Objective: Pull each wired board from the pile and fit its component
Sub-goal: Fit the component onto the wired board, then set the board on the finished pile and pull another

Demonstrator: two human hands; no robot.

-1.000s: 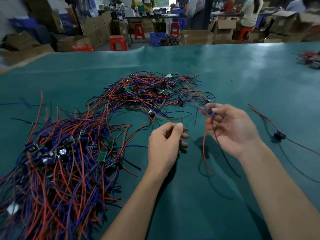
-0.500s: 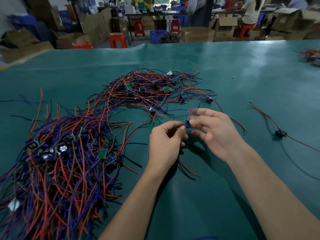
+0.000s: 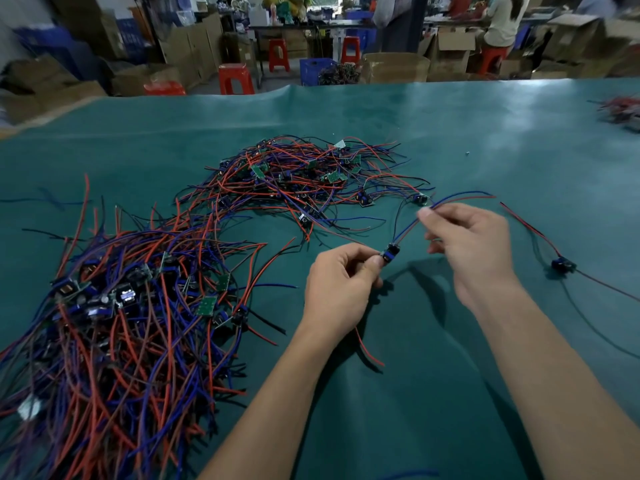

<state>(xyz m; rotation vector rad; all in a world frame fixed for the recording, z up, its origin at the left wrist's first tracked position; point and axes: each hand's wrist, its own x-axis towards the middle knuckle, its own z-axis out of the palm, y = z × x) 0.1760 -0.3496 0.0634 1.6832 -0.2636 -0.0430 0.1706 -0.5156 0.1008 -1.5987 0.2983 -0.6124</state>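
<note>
Hands (image 3: pixel 341 285) pinching small wired board (image 3: pixel 390 253)

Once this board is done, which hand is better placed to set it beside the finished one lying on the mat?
Probably the right hand. It already pinches the board's wires, and the finished board lies on its side of the mat, while the left hand pinches the board.
</note>
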